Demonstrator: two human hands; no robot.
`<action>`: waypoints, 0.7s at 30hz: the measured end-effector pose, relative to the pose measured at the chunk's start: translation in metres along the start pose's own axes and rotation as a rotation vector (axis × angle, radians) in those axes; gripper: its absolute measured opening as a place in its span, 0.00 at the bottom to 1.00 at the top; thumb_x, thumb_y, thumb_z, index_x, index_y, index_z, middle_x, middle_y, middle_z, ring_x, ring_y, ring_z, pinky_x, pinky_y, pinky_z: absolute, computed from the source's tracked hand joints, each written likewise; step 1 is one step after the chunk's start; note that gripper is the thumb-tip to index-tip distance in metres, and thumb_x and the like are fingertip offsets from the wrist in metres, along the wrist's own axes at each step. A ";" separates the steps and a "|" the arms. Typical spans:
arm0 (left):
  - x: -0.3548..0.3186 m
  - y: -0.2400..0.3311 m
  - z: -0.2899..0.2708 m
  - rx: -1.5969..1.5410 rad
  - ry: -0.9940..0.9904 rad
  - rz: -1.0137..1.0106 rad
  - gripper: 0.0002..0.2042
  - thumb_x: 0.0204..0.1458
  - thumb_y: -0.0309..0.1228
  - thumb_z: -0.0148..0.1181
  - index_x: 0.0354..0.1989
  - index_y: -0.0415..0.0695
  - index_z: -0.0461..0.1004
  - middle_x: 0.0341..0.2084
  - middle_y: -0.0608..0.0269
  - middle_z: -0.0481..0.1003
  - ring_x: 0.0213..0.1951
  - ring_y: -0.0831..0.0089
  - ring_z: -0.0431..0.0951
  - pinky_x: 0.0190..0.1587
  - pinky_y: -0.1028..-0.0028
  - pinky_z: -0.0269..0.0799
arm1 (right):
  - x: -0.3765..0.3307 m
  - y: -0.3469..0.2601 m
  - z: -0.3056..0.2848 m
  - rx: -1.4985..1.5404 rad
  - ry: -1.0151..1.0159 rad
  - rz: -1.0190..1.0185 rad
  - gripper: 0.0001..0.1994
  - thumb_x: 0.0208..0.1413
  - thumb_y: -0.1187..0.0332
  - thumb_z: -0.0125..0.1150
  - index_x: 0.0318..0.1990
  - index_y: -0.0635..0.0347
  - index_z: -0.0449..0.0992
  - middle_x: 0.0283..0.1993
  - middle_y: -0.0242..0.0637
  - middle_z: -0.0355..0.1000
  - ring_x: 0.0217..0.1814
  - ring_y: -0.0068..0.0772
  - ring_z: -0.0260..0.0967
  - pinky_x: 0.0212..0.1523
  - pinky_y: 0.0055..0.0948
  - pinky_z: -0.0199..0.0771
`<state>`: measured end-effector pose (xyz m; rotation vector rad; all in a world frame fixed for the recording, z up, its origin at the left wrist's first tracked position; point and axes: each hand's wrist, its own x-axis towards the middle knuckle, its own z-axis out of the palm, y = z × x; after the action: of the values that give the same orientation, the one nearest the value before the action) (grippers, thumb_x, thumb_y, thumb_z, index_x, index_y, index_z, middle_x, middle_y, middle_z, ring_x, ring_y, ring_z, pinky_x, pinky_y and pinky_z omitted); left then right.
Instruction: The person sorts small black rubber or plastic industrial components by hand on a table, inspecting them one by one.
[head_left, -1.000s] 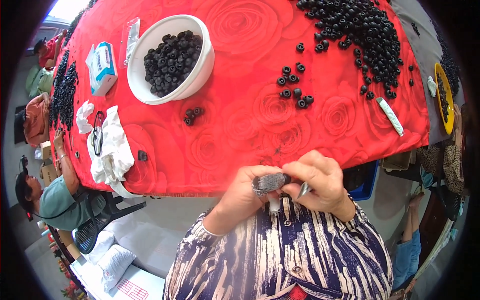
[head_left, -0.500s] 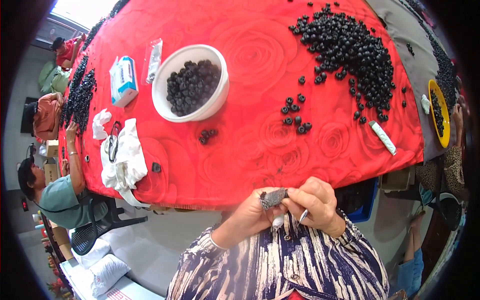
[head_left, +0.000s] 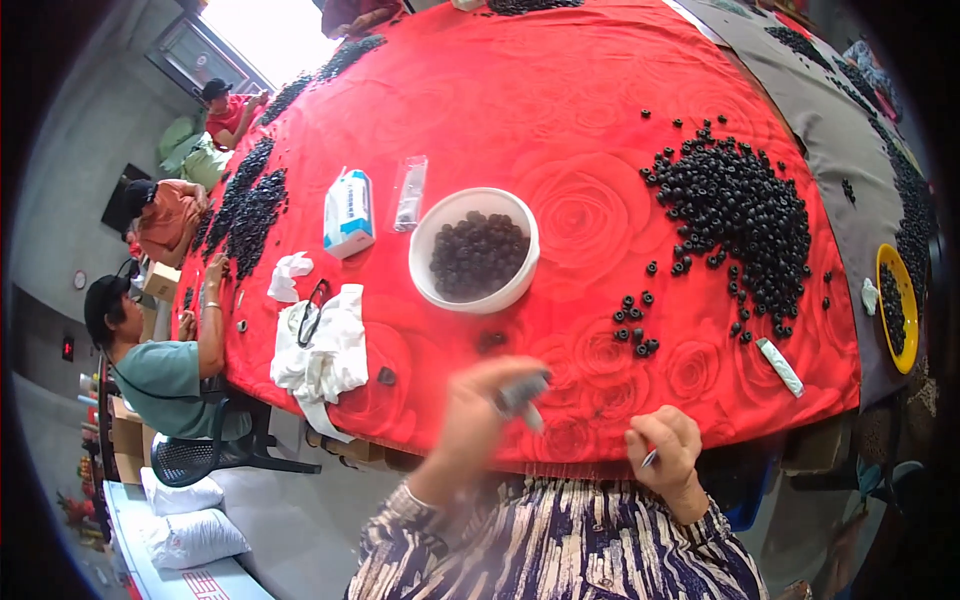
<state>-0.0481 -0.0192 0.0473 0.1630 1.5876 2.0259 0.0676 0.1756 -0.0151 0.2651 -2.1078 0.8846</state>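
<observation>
Blurred by motion, my left hand (head_left: 472,412) is above the red cloth near the table's front edge. Its thumb and fingers hold a dark grey piece (head_left: 522,392), with a whitish tip showing below it. To the right, my right hand (head_left: 668,448) is closed round a thin metal tool (head_left: 650,458); most of the tool is hidden by the fingers. Beyond my left hand stands a white bowl (head_left: 424,275) filled with small black ring-shaped parts (head_left: 480,255). A large heap of the same black parts (head_left: 740,210) lies at the far right.
Several loose parts (head_left: 634,325) and a pale wrapped stick (head_left: 780,367) lie right. White cloth (head_left: 340,345), a tissue pack (head_left: 348,215) and a clear packet (head_left: 410,195) lie left. People sit along the left edge. A yellow tray (head_left: 908,355) is at the far right.
My hands have come apart: the left has swung forward and left with the grey piece, the right has moved right with the tool. The whole view has shifted too.
</observation>
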 end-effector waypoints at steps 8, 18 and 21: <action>0.100 0.047 -0.074 0.569 0.376 0.565 0.18 0.46 0.15 0.57 0.48 0.34 0.72 0.28 0.68 0.74 0.26 0.83 0.70 0.25 0.84 0.66 | 0.001 0.020 0.007 0.049 0.082 0.142 0.09 0.41 0.82 0.62 0.32 0.65 0.72 0.22 0.38 0.65 0.19 0.37 0.65 0.19 0.30 0.63; 0.088 -0.026 0.023 0.961 -0.151 0.488 0.09 0.44 0.26 0.66 0.34 0.38 0.77 0.26 0.62 0.72 0.28 0.77 0.73 0.28 0.76 0.68 | -0.003 0.022 0.007 0.053 0.074 0.213 0.10 0.39 0.82 0.63 0.32 0.64 0.72 0.23 0.37 0.66 0.20 0.35 0.65 0.19 0.30 0.64; 0.097 -0.044 0.037 0.949 -0.205 0.441 0.09 0.42 0.26 0.67 0.33 0.40 0.78 0.26 0.60 0.73 0.28 0.72 0.75 0.28 0.73 0.69 | -0.005 0.023 0.006 0.053 0.069 0.205 0.11 0.39 0.82 0.63 0.33 0.64 0.72 0.23 0.38 0.66 0.20 0.36 0.65 0.20 0.31 0.65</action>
<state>-0.0981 0.0668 -0.0058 1.1036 2.3819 1.2776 0.0562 0.1874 -0.0326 0.0451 -2.0746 1.0557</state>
